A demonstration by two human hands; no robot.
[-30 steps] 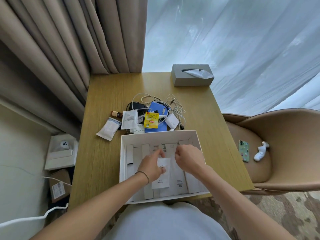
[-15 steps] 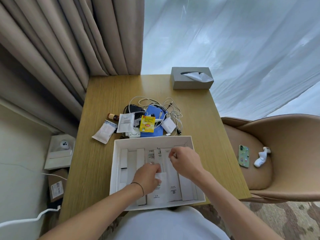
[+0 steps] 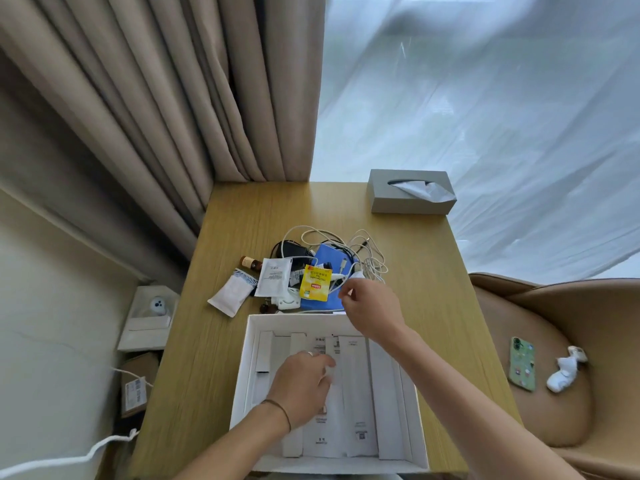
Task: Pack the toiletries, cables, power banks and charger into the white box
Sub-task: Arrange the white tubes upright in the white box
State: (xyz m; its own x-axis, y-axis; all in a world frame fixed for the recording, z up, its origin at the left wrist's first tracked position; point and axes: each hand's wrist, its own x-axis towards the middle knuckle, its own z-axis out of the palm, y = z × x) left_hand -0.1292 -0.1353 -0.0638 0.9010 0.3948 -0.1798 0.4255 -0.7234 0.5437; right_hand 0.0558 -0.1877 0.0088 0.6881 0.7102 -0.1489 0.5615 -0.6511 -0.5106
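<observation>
The white box [image 3: 246,362] lies open at the table's near edge, lined with several flat white toiletry packets [image 3: 353,393]. My left hand [image 3: 301,386] rests inside it, fingers pressed on a white packet. My right hand [image 3: 370,306] hovers over the box's far rim, fingers loosely curled beside a white charger it mostly hides. Beyond the box is a pile: tangled white cables [image 3: 360,244], a blue power bank [image 3: 329,258], a yellow tea sachet [image 3: 315,283], white sachets [image 3: 273,277], a small brown bottle [image 3: 250,262] and a black item [image 3: 291,249].
A grey tissue box [image 3: 410,199] stands at the table's far right corner. Beige curtains hang far left, a sheer curtain behind. A tan chair [image 3: 554,306] on the right holds a green phone [image 3: 522,363] and a white object. Boxes and a white cord lie on the floor at left.
My right hand has left the box's inside and reached forward to the pile near the charger. My left hand stays on the packets. The camera has tilted, so the box sits lower in view.
</observation>
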